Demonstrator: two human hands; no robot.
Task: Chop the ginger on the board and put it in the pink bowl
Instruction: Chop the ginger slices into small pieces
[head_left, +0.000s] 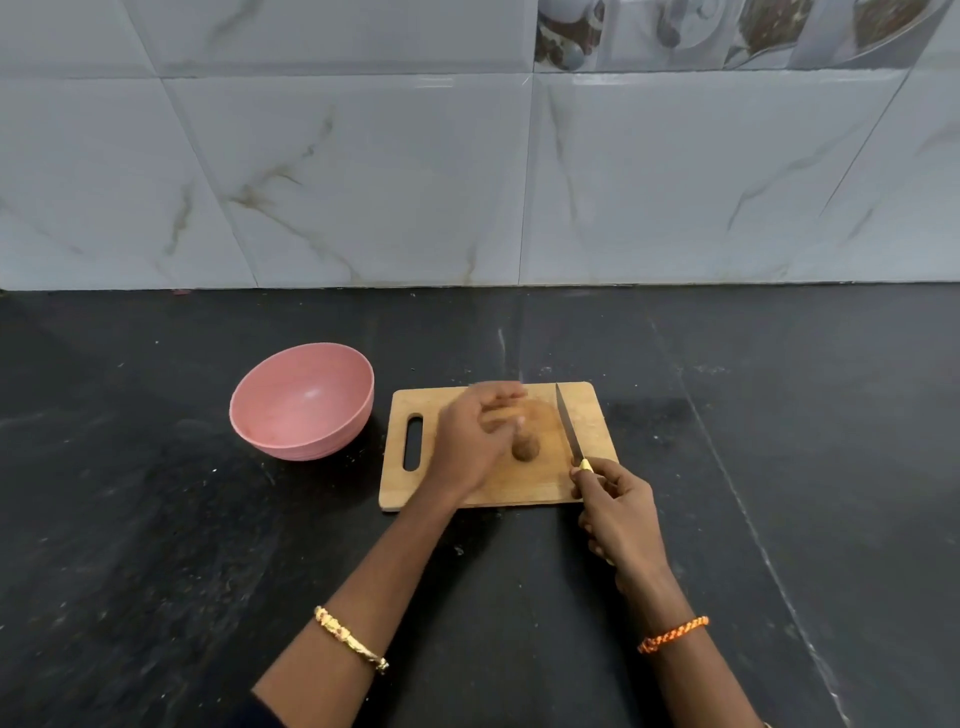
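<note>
Head view shows the ginger (525, 448) lying mid-board (587, 415), right hand (618, 512) gripping the knife (570, 430) just right of it, left hand (475, 436) blurred with loosely curled fingers above it, pink bowl (304, 402) left of the board.

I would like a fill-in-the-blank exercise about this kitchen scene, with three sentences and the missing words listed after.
1. The right hand grips the handle of the ____, whose blade lies over the cutting board.
2. The bowl, which holds nothing yet, has the colour ____.
3. The piece of ginger lies on the board beside the ____ hand.

Missing words: knife; pink; left
</note>
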